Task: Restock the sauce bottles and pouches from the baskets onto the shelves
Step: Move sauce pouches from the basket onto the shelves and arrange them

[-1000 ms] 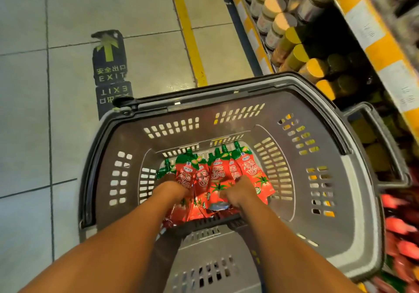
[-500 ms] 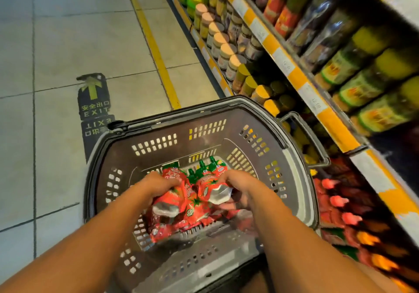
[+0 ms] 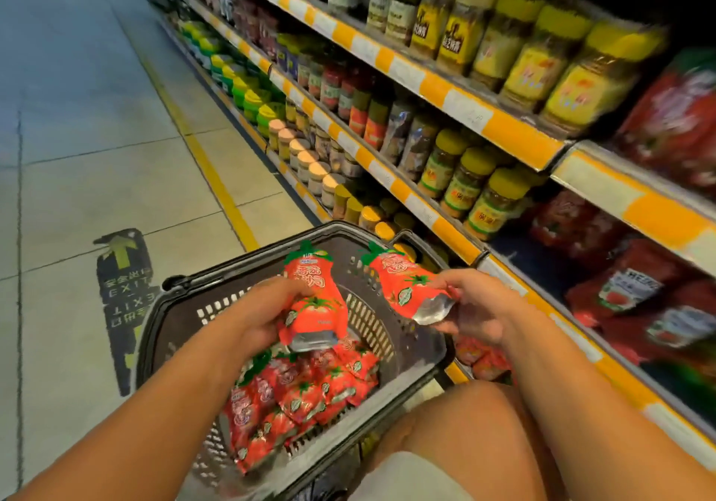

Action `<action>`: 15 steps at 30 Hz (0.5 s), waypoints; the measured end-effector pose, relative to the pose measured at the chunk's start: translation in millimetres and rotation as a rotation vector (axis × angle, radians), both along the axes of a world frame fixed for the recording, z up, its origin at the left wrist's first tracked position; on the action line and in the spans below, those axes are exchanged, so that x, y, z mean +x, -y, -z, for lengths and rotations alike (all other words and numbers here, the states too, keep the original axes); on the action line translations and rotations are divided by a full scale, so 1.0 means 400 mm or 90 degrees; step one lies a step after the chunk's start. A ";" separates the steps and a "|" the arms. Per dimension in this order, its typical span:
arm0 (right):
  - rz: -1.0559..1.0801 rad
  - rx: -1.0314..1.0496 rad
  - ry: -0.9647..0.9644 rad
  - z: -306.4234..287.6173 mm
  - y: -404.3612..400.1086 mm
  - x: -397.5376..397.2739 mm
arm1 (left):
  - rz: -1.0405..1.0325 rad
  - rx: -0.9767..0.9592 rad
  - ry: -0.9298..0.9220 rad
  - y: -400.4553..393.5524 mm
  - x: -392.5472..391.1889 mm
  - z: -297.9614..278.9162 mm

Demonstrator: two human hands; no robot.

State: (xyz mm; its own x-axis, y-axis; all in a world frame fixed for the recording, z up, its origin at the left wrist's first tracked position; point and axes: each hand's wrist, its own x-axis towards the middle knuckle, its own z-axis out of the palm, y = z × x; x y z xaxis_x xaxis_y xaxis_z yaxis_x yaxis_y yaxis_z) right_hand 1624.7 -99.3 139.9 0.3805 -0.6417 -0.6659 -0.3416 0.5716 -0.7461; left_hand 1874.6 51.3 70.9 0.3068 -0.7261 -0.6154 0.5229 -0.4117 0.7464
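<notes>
Fingers of the left hand and right hand each grasp a red spouted sauce pouch, now lifted out of the dark plastic basket; shelving toward 2 o'clock is judged next.

Supermarket aisle: stocked price-tagged shelves.

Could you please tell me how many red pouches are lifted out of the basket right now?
2: one pouch held by the left hand, another pouch by the right hand. More lie in the basket.
</notes>
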 end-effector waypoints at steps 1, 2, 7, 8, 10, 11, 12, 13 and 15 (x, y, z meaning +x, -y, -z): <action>0.026 -0.018 0.017 -0.025 -0.004 -0.041 | 0.021 -0.034 0.020 0.026 -0.026 -0.028; 0.051 -0.039 0.030 -0.048 -0.008 -0.082 | 0.045 -0.062 0.040 0.053 -0.053 -0.054; 0.109 -0.111 0.090 -0.104 -0.031 -0.271 | 0.138 -0.139 0.089 0.187 -0.201 -0.145; 0.117 -0.120 0.093 -0.104 -0.033 -0.299 | 0.160 -0.145 0.109 0.214 -0.229 -0.157; 0.158 -0.138 0.101 -0.087 -0.029 -0.350 | 0.199 -0.151 0.141 0.266 -0.284 -0.177; 0.194 -0.141 0.108 -0.071 -0.025 -0.371 | 0.215 -0.154 0.154 0.292 -0.310 -0.184; 0.232 -0.145 0.113 -0.055 -0.021 -0.387 | 0.234 -0.154 0.168 0.317 -0.333 -0.192; 0.265 -0.150 0.118 -0.038 -0.018 -0.397 | 0.255 -0.154 0.182 0.342 -0.355 -0.198; 0.321 -0.167 0.132 -0.006 -0.006 -0.404 | 0.301 -0.158 0.210 0.391 -0.392 -0.202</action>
